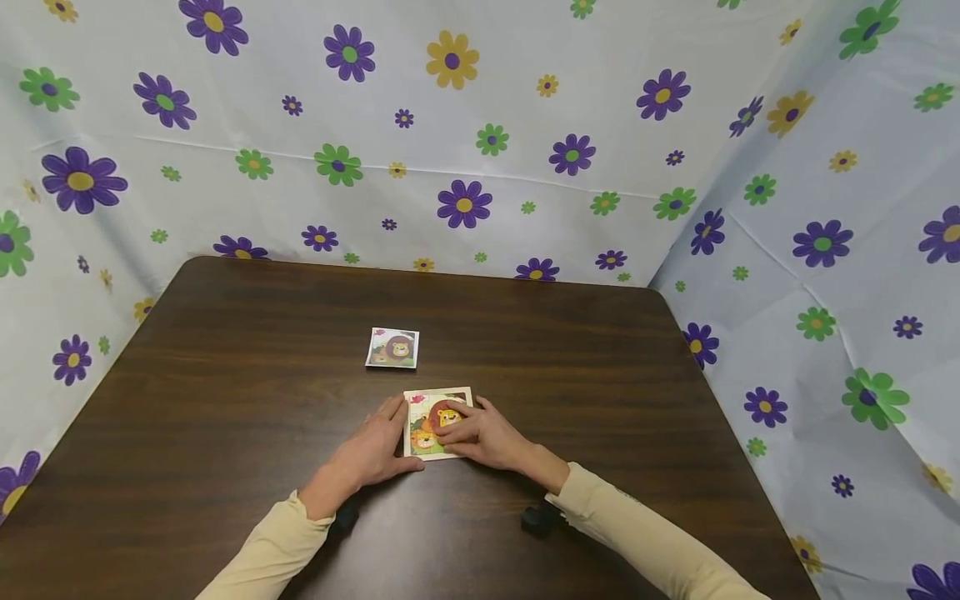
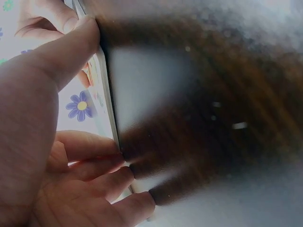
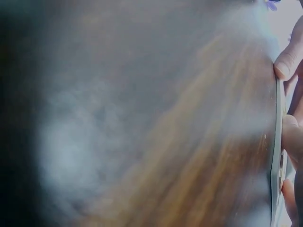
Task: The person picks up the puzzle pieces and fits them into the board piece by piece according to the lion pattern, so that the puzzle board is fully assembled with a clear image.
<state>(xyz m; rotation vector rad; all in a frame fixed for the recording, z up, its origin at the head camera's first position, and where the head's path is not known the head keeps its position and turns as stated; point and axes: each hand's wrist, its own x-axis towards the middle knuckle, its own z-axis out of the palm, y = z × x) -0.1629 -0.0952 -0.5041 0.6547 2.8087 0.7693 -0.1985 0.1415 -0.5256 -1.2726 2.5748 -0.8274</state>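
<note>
A square wooden picture puzzle (image 1: pixel 418 402) with lion pictures and a pale border lies on the brown table. My left hand (image 1: pixel 371 446) rests along its left side, fingers extended, the thumb at the near left corner. Seen from the left wrist, its fingertips (image 2: pixel 137 203) touch the table beside the board's edge. Over the board's right half, my right hand (image 1: pixel 491 437) rests its fingers on the lion face, partly covering it. Whether a loose piece lies under these fingers is hidden. In the right wrist view the board (image 3: pixel 278 123) shows only edge-on.
Beyond the puzzle lies a small printed card (image 1: pixel 392 348) with a similar lion picture. The dark wooden table (image 1: pixel 600 367) extends around both. White curtains (image 1: pixel 510 92) with purple, green and yellow flowers hang behind it and along the sides.
</note>
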